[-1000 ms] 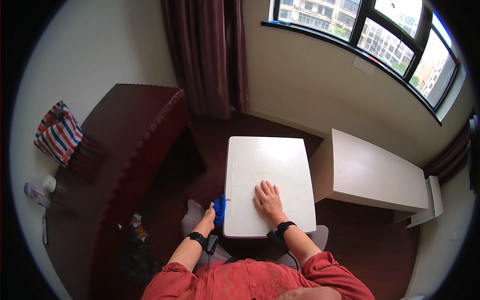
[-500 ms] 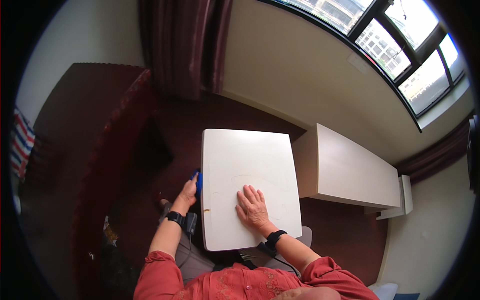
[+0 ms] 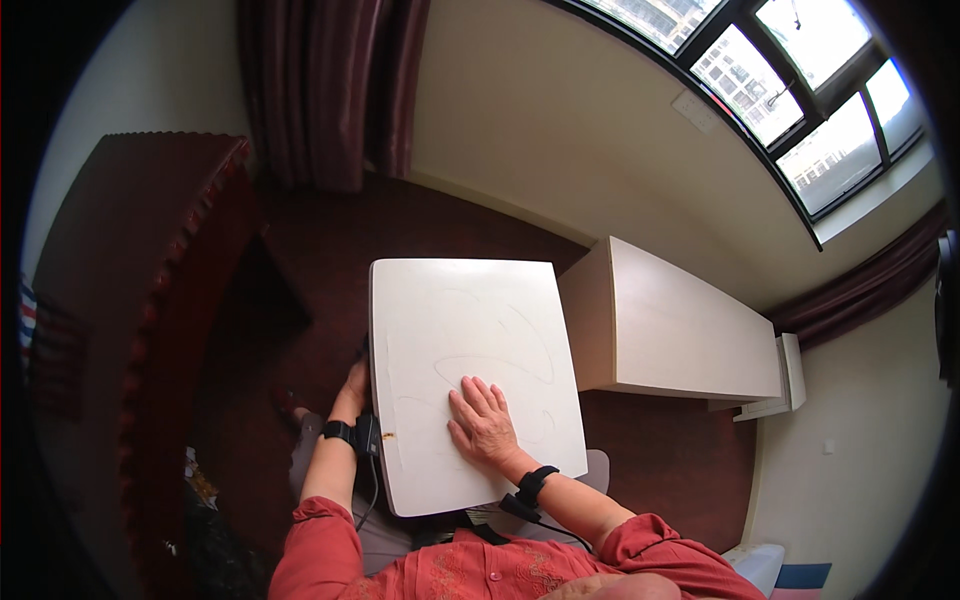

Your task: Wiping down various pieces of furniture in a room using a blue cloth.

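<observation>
A white rectangular tabletop (image 3: 480, 330) with rounded corners lies in front of my body, over my knees. Faint curved marks and a small brown spot near its left edge show on the surface. My right hand (image 3: 486, 424) rests flat on the tabletop, its fingers stretched and slightly apart. At the left side my left hand (image 3: 352, 392) reaches to the tabletop's edge; its fingers are mostly hidden behind that edge. Whatever it may hold is out of sight. Both wrists wear black bands, with a dark box (image 3: 368, 436) beside the left one.
A pale wooden cabinet (image 3: 690, 325) stands at the right under the window (image 3: 800, 90). On the left is a dark red piece of furniture (image 3: 130, 210) with a scalloped edge. Purple curtains (image 3: 335, 90) hang at the back. Dark red flooring (image 3: 470, 225) surrounds the tabletop.
The whole view has shifted, moving the tabletop a little left in the picture. My left hand has slipped further behind the edge, and the blue thing in it is now hidden.
</observation>
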The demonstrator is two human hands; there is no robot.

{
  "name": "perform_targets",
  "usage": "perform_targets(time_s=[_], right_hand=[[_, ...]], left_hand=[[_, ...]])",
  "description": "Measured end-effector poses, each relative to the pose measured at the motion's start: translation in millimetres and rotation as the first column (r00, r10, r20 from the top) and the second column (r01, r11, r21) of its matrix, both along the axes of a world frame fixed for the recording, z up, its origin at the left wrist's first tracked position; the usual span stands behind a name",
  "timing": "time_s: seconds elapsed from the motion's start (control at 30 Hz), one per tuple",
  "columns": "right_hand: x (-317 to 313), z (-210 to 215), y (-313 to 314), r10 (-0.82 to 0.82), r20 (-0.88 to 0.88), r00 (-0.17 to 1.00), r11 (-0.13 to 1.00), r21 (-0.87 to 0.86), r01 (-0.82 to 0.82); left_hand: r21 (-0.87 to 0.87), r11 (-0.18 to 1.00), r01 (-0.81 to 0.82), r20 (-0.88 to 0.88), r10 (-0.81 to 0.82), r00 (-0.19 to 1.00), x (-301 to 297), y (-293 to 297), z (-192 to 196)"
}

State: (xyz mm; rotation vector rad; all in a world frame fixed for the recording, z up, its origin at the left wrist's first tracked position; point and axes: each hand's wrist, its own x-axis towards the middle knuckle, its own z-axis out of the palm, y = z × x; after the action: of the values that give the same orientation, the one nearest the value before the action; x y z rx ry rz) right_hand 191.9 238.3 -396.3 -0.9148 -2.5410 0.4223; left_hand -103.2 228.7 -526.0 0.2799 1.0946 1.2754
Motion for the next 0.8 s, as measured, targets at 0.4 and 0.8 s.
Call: perform_targets(time_s=[0.4, 0.8], right_hand=[[4, 14, -20, 0.005, -0.029, 1.000, 1.000, 0.024, -0.005], [15, 17, -28, -0.013, -0.020, 1.000, 0.999, 0.051, 0.014]], left_hand=[[-0.118, 0.988, 0.100, 0.181, -0.077, 0.980, 64, -113, 9], [-0.219, 0.936, 0.275, 0.220, -0.227, 0.949, 90, -171, 16]])
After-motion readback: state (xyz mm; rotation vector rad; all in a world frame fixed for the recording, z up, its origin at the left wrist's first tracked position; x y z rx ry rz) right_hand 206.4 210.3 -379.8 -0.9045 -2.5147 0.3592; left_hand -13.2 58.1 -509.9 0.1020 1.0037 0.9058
